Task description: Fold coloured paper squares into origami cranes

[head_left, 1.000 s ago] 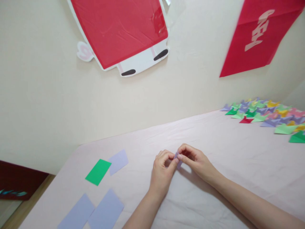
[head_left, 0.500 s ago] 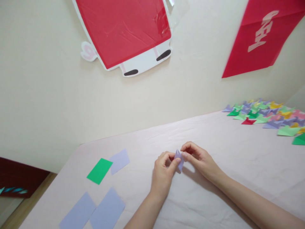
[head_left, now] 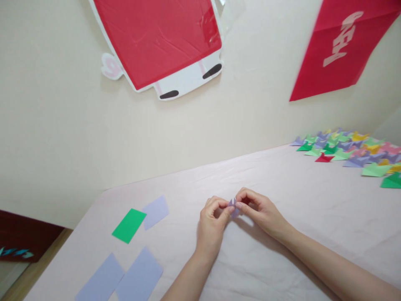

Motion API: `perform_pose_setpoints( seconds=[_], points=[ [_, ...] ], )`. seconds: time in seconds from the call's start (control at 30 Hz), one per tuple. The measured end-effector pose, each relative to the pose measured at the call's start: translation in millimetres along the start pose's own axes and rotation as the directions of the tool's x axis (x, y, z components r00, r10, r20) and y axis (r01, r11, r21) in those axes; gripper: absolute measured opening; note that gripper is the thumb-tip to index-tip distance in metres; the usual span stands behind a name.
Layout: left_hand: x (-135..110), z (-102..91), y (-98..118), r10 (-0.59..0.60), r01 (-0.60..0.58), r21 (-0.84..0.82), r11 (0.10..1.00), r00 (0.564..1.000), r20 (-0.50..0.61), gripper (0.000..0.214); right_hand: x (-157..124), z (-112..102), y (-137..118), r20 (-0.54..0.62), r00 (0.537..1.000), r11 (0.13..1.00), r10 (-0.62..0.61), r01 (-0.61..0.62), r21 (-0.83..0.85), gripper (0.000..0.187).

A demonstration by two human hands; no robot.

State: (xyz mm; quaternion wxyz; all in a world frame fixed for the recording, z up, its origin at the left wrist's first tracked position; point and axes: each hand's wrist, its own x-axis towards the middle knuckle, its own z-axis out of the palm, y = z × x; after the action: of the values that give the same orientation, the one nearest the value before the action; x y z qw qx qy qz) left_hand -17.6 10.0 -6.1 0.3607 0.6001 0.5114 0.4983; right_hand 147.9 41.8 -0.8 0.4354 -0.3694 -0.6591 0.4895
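Observation:
A small piece of folded purple origami paper is held just above the white cloth between my two hands, two thin points sticking up at its top. My left hand pinches its left side between thumb and index finger. On the right side, my right hand closes thumb and fingertips on the paper's edge near the points. Fingers cover much of the folded piece, so its full shape is hidden.
Flat purple sheets and a green sheet lie on the left of the cloth-covered table. Rows of folded paper cranes in several colours stand at the back right. A wall with a red poster rises behind.
My right hand has moved left and now grips the folded paper, where it was beside it before. The paper's two points stand wider apart, and its lower tip shows less.

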Motion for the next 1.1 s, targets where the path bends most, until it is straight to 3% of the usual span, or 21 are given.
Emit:
perform_pose_setpoints(
  seconds=[0.97, 1.1],
  points=[
    [-0.1, 1.0, 1.8, -0.006, 0.005, 0.038, 0.999, 0.999, 0.034, 0.015, -0.3, 1.6, -1.5, 0.023, 1.000, 0.998, -0.013, 0.014, -0.061, 0.027],
    [-1.1, 1.2, 2.9, 0.008, -0.010, 0.058, 0.998, 0.999, 0.033, 0.013, -0.4, 4.2, -2.3, 0.056, 0.997, 0.986, -0.050, 0.058, -0.159, 0.022]
  ],
)
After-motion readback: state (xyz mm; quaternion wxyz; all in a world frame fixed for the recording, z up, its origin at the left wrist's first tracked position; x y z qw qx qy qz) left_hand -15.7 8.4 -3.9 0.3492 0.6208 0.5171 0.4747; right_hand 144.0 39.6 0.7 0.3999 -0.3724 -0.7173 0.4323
